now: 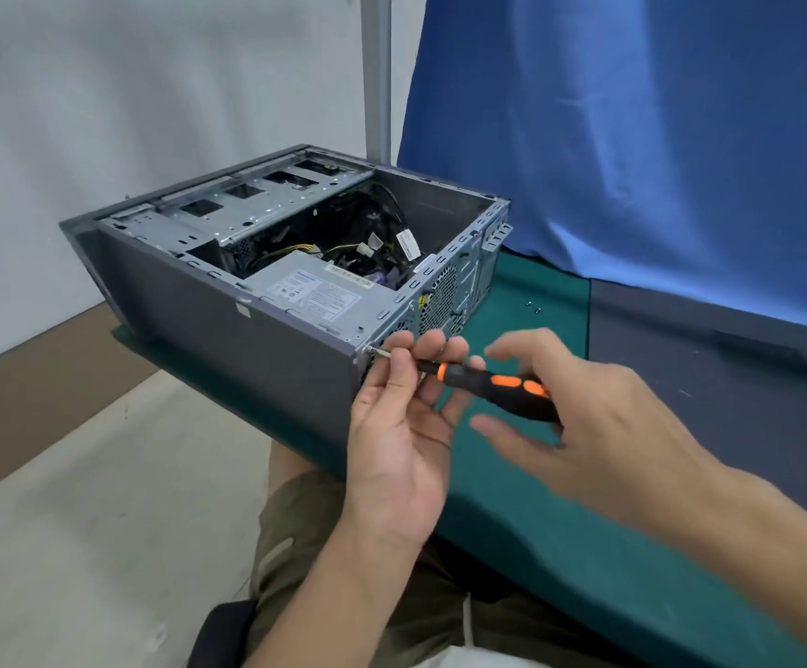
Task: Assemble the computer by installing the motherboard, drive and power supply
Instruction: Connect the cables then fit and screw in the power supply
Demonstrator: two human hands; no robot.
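Left hand (401, 421) grip is pinching the screwdriver (493, 384) shaft against the case's (247, 344) near corner, mid-frame. Right hand (599, 417) is spreading loose, released, by the handle. Power supply (315, 291) is sitting inside the case.

The computer case (228, 339) lies on its side on the mat (536, 523), open face up. Inside it, the power supply (315, 294) sits in the near right corner, with cables (368, 233) behind it and the drive cage (247, 200) along the far left. My left hand (401, 426) holds the screwdriver (493, 385) against the case's near rear corner, and my right hand (599, 426) is at its handle. Two screws (532, 307) lie on the mat to the case's right, and the side panel (705, 368) lies beyond them.
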